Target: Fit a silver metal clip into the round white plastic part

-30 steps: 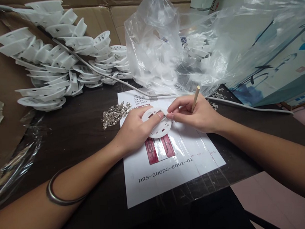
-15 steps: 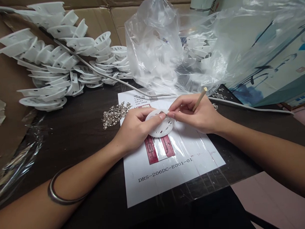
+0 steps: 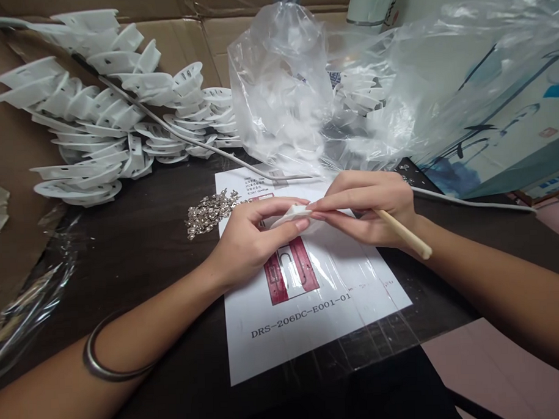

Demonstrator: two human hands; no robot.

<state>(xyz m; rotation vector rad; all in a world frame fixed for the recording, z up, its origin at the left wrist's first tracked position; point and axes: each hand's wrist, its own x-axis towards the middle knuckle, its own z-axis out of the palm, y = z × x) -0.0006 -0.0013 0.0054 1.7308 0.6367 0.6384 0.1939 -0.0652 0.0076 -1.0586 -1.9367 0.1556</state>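
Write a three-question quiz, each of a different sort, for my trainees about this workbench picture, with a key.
1. True or false: the wooden stick is in the left hand.
2. Which lies left of the printed sheet? A. metal clips B. scissors C. a cup
3. Fill in: both hands pinch a white plastic ____.

Key
1. False; the right hand holds it.
2. A, the metal clips.
3. disc.

Probably a small assembly workshop: stacked white plastic discs (image 3: 97, 118), metal clips (image 3: 209, 209), taped instruction sheet (image 3: 305, 306)
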